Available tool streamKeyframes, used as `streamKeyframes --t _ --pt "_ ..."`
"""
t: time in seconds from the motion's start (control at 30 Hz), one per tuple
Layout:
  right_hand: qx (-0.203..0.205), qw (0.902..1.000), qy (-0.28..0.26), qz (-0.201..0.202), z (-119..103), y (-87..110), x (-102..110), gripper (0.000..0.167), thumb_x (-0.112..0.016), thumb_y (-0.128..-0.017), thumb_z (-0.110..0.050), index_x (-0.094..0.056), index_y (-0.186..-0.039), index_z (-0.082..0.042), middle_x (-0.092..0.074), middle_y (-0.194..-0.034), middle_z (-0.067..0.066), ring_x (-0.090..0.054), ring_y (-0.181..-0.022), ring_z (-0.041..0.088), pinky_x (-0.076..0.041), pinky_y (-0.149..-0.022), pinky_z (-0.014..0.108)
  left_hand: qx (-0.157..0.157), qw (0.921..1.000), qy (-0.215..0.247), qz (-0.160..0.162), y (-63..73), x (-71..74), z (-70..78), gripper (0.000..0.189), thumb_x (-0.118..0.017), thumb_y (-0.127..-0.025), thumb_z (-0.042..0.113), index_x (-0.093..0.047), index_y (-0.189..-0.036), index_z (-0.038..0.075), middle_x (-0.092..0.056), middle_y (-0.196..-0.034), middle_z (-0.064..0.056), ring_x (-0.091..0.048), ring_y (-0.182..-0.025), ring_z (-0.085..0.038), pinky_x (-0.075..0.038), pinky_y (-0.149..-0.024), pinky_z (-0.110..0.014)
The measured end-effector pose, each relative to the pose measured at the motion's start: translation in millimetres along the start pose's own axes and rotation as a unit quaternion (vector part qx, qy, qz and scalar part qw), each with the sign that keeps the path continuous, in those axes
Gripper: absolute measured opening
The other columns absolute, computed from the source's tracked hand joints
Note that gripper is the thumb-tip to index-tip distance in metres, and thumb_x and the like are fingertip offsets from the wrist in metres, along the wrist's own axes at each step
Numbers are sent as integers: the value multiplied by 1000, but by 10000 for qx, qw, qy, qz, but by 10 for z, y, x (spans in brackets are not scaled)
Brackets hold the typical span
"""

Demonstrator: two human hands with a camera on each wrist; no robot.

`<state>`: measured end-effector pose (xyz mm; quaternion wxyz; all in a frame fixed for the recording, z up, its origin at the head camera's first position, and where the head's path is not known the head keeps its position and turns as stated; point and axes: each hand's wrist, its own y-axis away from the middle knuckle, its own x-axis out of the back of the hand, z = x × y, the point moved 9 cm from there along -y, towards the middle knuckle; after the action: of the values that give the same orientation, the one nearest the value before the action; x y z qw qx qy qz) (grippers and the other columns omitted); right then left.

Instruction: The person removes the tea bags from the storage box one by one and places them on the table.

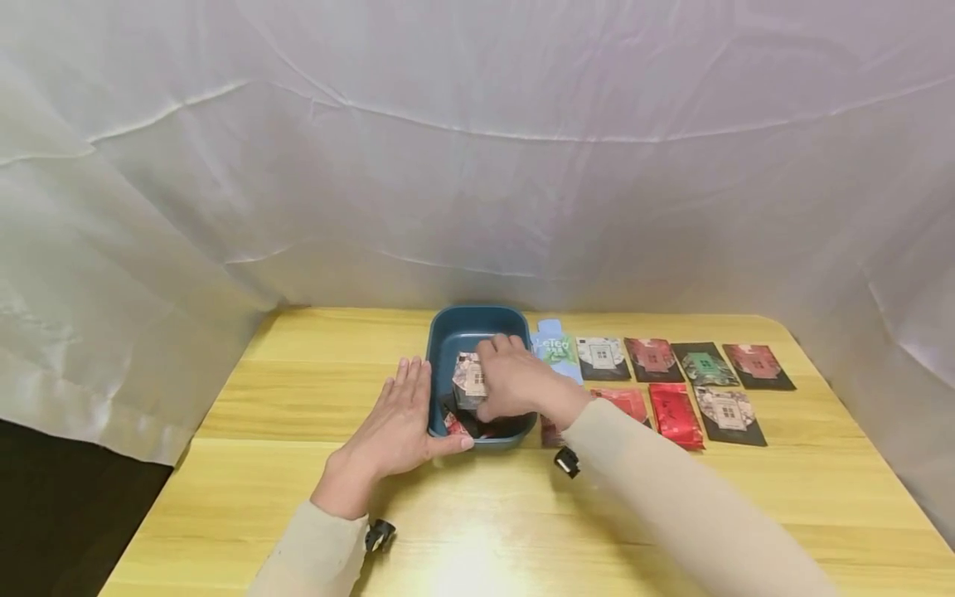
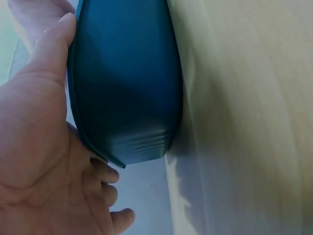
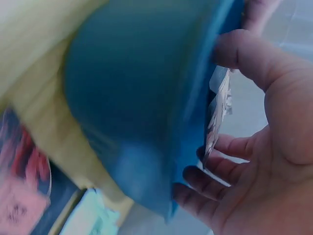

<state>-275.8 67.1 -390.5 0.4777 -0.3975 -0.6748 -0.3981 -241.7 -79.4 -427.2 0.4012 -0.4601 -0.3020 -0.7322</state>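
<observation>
A deep teal plastic bin [image 1: 477,325] stands at the back middle of the wooden table. My left hand [image 1: 391,419] rests along its left rim, fingers straight and thumb stretched over the near corner. Inside the bin reaches my right hand [image 1: 518,377], holding a sachet with a pink floral print [image 1: 468,377] between thumb and fingers. The right wrist view shows this sachet [image 3: 217,117] edge-on beside the bin's rim. Beneath it lie dark and red sachets [image 1: 454,424], partly hidden by the sachet and the hand.
Right of the bin, flat packets lie in two rows. They include a light blue pouch [image 1: 555,352], a white-and-black sachet [image 1: 602,358], a green-and-black one [image 1: 705,365] and a shiny red packet [image 1: 676,416]. My right forearm covers part of the near row. A pale curtain [image 1: 477,207] hangs behind.
</observation>
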Motion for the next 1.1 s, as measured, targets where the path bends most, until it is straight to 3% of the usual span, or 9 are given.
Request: streamKeyframes --t 0.13,0.3,0.4,0.57,0.77,0.9,1.1 --pt "189 9995 -88 222 133 153 161 75 -89 -74 -33 -52 -132 -3 -52 -130 15 -46 -115 31 -49 -99 45 -12 10000 -89 -35 -45 3 1 137 -60 -83 88 -5 -166 -6 1 -175 -25 5 -164 -39 -11 -132 -57" --pt "146 9986 -281 415 348 368 298 72 -88 -77 -34 -50 -130 -5 -49 -142 17 -45 -129 35 -48 -108 50 40 9999 -152 -41 -75 9 -57 138 -62 -82 88 -6 -166 -6 -1 -175 -25 3 -164 -39 -11 -132 -58" --pt "98 9984 -310 466 466 498 329 80 -88 -77 -34 -47 -139 -2 -46 -149 19 -42 -138 38 -45 -113 54 82 9997 -237 -66 -63 12 -111 139 -62 -81 89 -7 -166 -6 -3 -175 -26 2 -164 -40 -12 -131 -59" --pt "133 9976 -245 631 634 702 402 82 -89 -77 -31 -47 -141 -1 -45 -152 22 -42 -141 41 -45 -112 59 70 9992 -391 -77 -57 52 -181 137 -61 -82 88 -8 -166 -7 -5 -175 -27 -1 -164 -41 -13 -131 -60" --pt "356 9951 208 901 803 901 417 89 -92 -71 -29 -49 -143 1 -54 -140 21 -52 -129 40 -48 -108 60 74 9993 -337 -172 -77 75 -241 136 -63 -83 86 -8 -166 -7 -5 -174 -27 0 -164 -42 -13 -131 -61" --pt "457 9953 258 809 939 994 357 92 -92 -69 -27 -49 -144 4 -56 -138 21 -54 -126 39 -48 -109 59 102 9995 -227 -219 -95 84 -301 137 -65 -83 85 -7 -166 -8 -6 -174 -28 0 -163 -42 -13 -131 -61" --pt "199 9984 56 527 1248 1120 278 97 -93 -70 -26 -44 -149 3 -52 -140 21 -50 -130 40 -50 -103 60 59 9995 -160 -250 -127 95 -357 136 -66 -84 82 -7 -165 -9 -6 -174 -29 -1 -163 -44 -13 -130 -62"
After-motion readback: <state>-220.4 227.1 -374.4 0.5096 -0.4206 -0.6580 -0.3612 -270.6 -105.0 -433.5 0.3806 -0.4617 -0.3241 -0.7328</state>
